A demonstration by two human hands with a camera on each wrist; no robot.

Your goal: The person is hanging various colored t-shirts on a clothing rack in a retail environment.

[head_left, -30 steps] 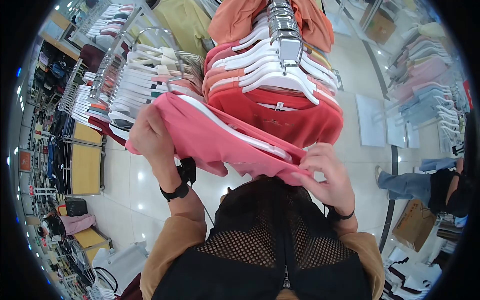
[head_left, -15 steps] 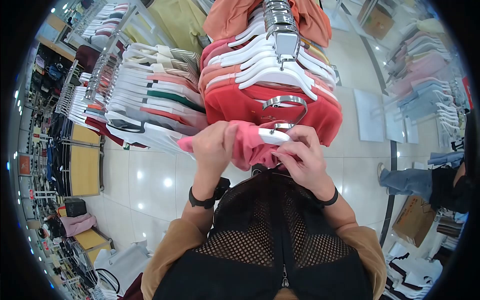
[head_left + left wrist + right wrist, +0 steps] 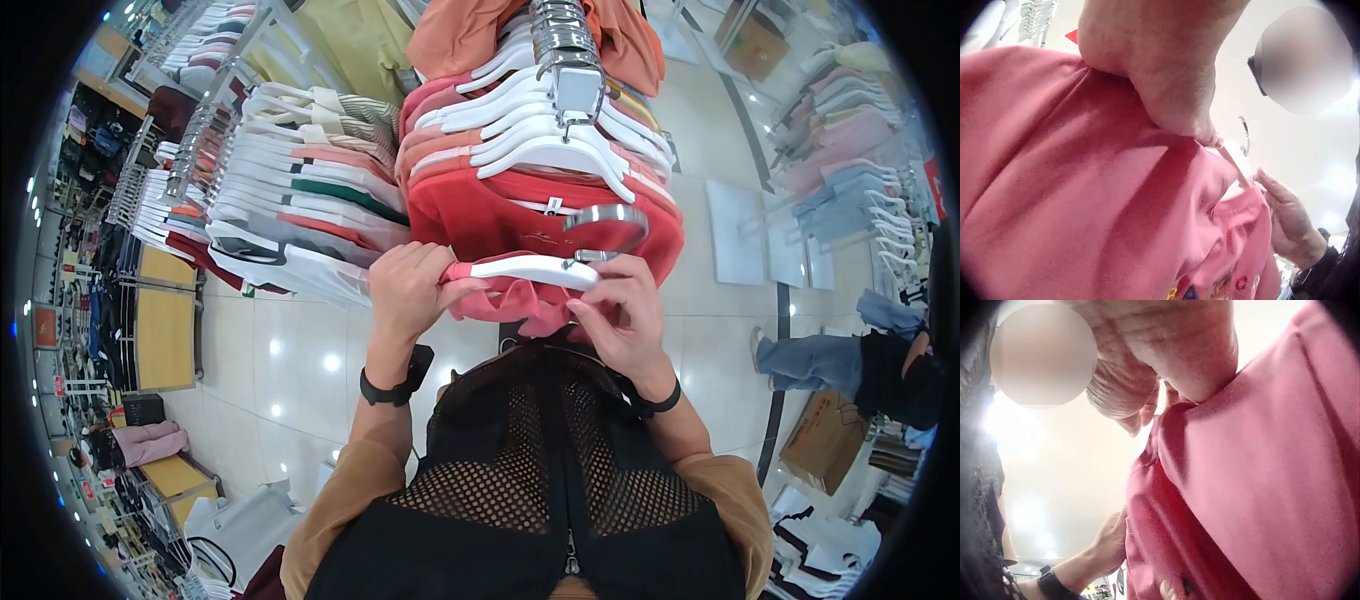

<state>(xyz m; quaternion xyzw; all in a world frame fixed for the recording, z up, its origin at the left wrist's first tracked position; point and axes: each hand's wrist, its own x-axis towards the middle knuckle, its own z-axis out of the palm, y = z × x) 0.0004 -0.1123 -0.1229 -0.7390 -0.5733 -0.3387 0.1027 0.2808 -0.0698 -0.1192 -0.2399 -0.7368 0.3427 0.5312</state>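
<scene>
A pale tiled floor (image 3: 250, 350) is shown in a clothes shop, with racks set on it.

The pink shirt (image 3: 515, 308) is held in front of the body by 2 hands, just beside the near end of the middle rack. Its left shoulder area is gripped by the left hand (image 3: 408, 290), with the fingers curled over the cloth. Near the hanger's other end, the cloth is pinched between the thumb and fingers of the right hand (image 3: 628, 310). Between the 2 hands, a white hanger (image 3: 530, 268) is seen along the shirt's top edge, its metal hook (image 3: 608, 215) pointing away from the body. Small coloured letters (image 3: 1191, 292) are seen low on the shirt in the left wrist view.

Beyond the shirt, a red shirt (image 3: 480, 215) is hung at the front of the middle rack, with white hangers and coral clothes behind it. On the left rack, pale shirts (image 3: 320, 225) are hung around 1 green garment (image 3: 350, 198). Towards the right edge of the floor, a carton (image 3: 825, 440) is placed near a person in jeans (image 3: 815, 365).
</scene>
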